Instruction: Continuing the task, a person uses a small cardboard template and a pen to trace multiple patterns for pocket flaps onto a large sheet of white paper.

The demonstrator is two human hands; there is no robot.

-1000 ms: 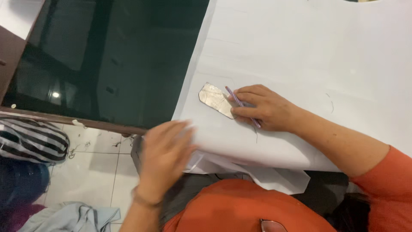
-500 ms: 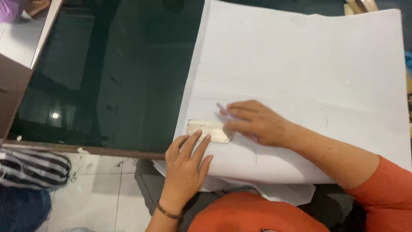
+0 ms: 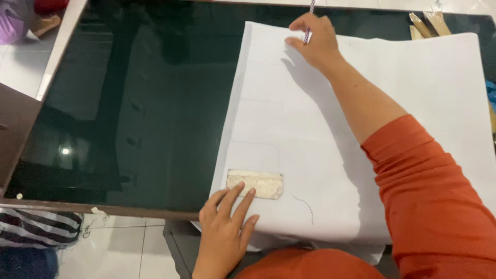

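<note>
Head view: left hand (image 3: 223, 235) flat, fingers spread, pinning template (image 3: 254, 184); right hand (image 3: 316, 40) pinches pen (image 3: 308, 28) on paper (image 3: 413, 103); few faint outlines drawn, most bare.

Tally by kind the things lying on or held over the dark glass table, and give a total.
Large white paper sheet: 1
Small pale rectangular template under the left hand's fingertips: 1
Pen in the right hand: 1
Pale wooden sticks at the far edge of the dark glass table: 3 as far as can be seen
Total: 6
</note>
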